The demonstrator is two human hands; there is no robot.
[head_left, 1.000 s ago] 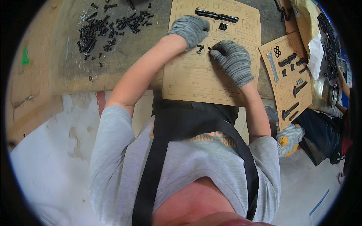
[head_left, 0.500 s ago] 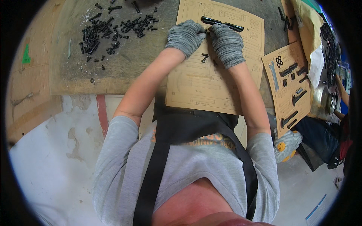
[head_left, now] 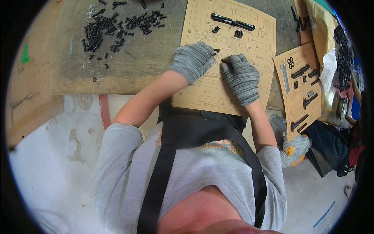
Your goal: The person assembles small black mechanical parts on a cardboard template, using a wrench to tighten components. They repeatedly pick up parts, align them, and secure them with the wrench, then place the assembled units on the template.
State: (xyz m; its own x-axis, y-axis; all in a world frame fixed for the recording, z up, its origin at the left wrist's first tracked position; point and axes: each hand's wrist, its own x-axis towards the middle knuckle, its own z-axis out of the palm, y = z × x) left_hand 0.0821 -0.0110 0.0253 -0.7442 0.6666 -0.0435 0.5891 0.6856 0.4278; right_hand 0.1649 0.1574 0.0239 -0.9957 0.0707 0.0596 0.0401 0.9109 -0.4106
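A brown cardboard sheet (head_left: 198, 87) printed with outlines of hardware lies in front of me, and both my grey-gloved hands are over its middle. My left hand (head_left: 193, 62) is closed in a pinch, with a small black bolt (head_left: 214, 54) at its fingertips. Another small black bolt (head_left: 216, 50) shows just beyond them. My right hand (head_left: 241, 78) is also closed, a dark speck at its fingertips too small to make out. Above the hands, a row of long black bolts (head_left: 233, 22) rests on the sheet, with short black bolts (head_left: 239, 34) below it.
Loose black bolts (head_left: 95, 37) are heaped on the worn table (head_left: 132, 74) at left. To the right, a second printed sheet (head_left: 300, 87) carries a wrench (head_left: 285, 78), rings and bolts. Beyond it lie brown paper (head_left: 319, 27), more black hardware (head_left: 342, 58) and another person's patterned glove (head_left: 294, 152).
Both hands have drawn nearer to me, the right one more, uncovering short bolts below the long row. The small bolts between my wrists are no longer seen there.
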